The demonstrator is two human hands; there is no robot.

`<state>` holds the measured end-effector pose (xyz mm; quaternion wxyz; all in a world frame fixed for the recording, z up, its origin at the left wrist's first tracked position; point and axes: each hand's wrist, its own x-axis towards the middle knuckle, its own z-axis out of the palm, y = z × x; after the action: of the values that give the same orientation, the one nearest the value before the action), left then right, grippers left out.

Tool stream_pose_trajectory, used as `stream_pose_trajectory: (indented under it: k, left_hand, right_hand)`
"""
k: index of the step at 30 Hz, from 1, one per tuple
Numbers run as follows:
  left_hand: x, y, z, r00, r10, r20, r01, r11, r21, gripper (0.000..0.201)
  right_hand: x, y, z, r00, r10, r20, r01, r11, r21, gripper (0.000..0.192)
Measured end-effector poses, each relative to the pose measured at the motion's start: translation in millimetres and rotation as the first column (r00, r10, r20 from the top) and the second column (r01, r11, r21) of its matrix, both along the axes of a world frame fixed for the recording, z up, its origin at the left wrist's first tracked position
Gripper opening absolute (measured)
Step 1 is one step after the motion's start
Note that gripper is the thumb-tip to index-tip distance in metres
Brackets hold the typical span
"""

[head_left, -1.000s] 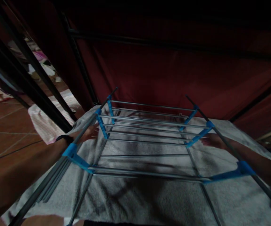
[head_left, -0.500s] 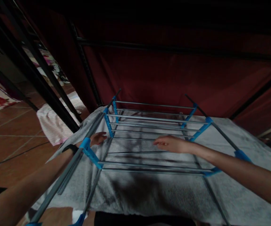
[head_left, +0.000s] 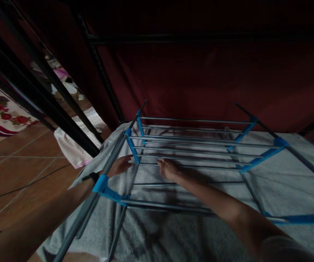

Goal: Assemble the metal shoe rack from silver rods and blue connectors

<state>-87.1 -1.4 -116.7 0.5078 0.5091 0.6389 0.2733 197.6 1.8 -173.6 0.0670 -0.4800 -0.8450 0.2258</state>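
Observation:
A rack of grey metal tubes and blue plastic brackets lies on a grey cloth (head_left: pixel 271 174). My left hand (head_left: pixel 121 165), with a dark band at its wrist, reaches past the left side tubes. Its fingers are extended and apart, close to a blue bracket (head_left: pixel 133 146). My right hand (head_left: pixel 168 169) is over the middle of the rack, its fingers curled at a thin metal rod (head_left: pixel 211 167). Whether they wrap around that rod is too blurred to tell. Nearer me, another blue bracket (head_left: pixel 105 190) joins the left tubes to the front rods.
Behind the rack hangs a dark red fabric (head_left: pixel 200 80) crossed by a black bar (head_left: pixel 173 38). Black posts (head_left: pixel 72 129) stand at the left. Beyond them are a striped cloth (head_left: pixel 73 143), a tiled floor (head_left: pixel 28 171) with a cable, and a flowered cloth (head_left: pixel 4 109).
My right hand has moved left along the rack, towards the left brackets. My left hand stays near the left bracket. The view has shifted, so the rack appears further right.

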Motion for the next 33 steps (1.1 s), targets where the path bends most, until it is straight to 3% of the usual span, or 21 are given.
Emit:
stream_pose_trajectory:
  k: [4,8,16,21,27,33]
  left_hand:
    - [-4.4,21.4,-17.5,0.993,-0.095,-0.075,0.094,0.995,-0.019,0.039]
    - [-1.2,30.0,-25.7,0.969,-0.238,-0.065,0.242,0.968,0.065,0.042]
    - [2.6,32.9,-41.1,0.99,-0.134,-0.029,0.135,0.991,0.011,0.051]
    - [-0.6,33.6,-43.3,0.989,-0.149,-0.017,0.149,0.988,-0.034,0.06]
    - [-3.8,34.6,-45.4,0.983,-0.18,0.027,0.181,0.983,-0.033,0.063]
    - [-14.1,38.0,-52.9,0.962,-0.267,-0.048,0.267,0.964,-0.02,0.06]
  right_hand:
    - [-10.8,10.5,0.2,0.999,0.028,0.02,-0.027,1.0,-0.014,0.036]
    - [-9.2,13.5,0.5,0.992,0.11,0.063,-0.108,0.994,-0.031,0.041]
    - [-9.2,15.6,-3.2,0.985,0.151,0.079,-0.146,0.987,-0.062,0.041]
    - [-12.7,19.3,-9.4,0.986,0.158,0.052,-0.152,0.984,-0.09,0.039]
    - [-13.1,22.9,-17.4,0.974,0.228,-0.011,-0.228,0.971,-0.076,0.059]
    - [-20.4,30.8,-17.6,0.972,0.231,-0.054,-0.235,0.965,-0.116,0.059]
